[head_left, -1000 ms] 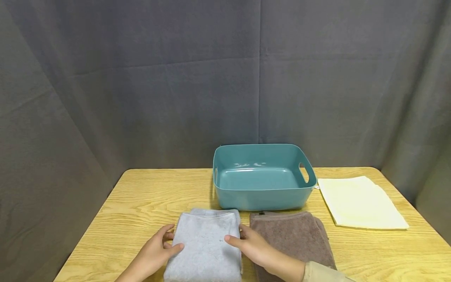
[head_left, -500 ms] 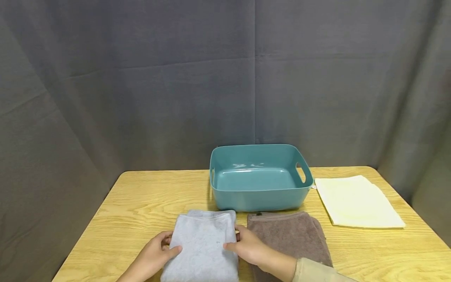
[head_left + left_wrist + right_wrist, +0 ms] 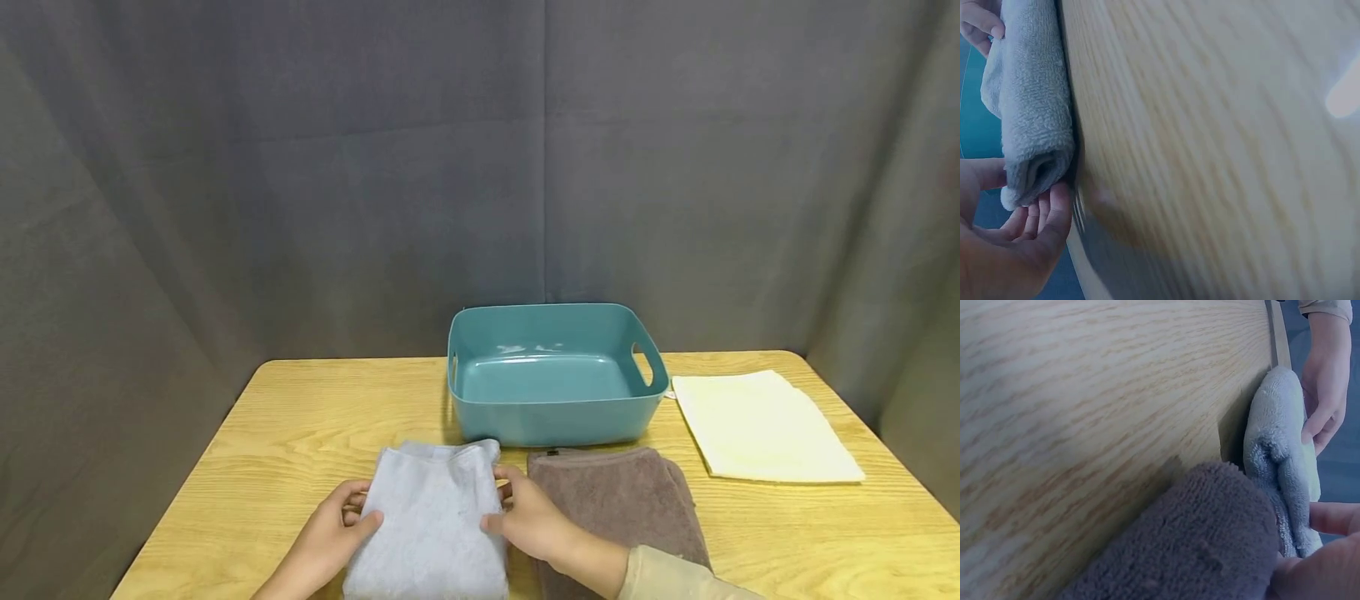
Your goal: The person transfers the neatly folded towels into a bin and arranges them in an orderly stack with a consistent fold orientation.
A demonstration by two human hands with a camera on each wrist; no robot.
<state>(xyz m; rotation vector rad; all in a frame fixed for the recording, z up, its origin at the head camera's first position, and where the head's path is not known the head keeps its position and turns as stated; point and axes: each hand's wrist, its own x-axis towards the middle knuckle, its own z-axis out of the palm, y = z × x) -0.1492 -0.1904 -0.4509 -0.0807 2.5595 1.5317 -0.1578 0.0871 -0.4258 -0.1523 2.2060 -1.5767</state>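
1. Left grip (image 3: 330, 533): I am pinching the left edge of the folded grey-blue towel (image 3: 427, 525), with the thumb lying on its top face and the fingers curling beneath the edge.
2. Right grip (image 3: 534, 521): I am pinching the right edge of the same towel, with the thumb resting on the top face and the fingers reaching around the side.
3. Towel position: the grey-blue towel is sitting between both grips at the near part of the wooden tabletop (image 3: 315, 417), in front of the basin's left portion. A rear layer is showing beyond the upper fold. In the left wrist view, its end is exposing a hollow between folded layers. I am unable to tell whether its whole underside is bearing on the tabletop.
4. Right-hand neighbour: a folded brown towel (image 3: 618, 508) is lying just beside the grey-blue towel, with a narrow strip of tabletop showing between them. My right forearm, in a beige sleeve (image 3: 675, 575), is crossing over it. A small dark tag (image 3: 553, 452) is showing at its far edge.
5. Rear zone: a teal basin (image 3: 551, 423) with side handle openings is standing upright behind the two towels.
6. Far right: a folded pale yellow cloth (image 3: 768, 429) is lying flat near the basin.
7. Backdrop: a dark grey curtain (image 3: 375, 167) is hanging behind the tabletop.
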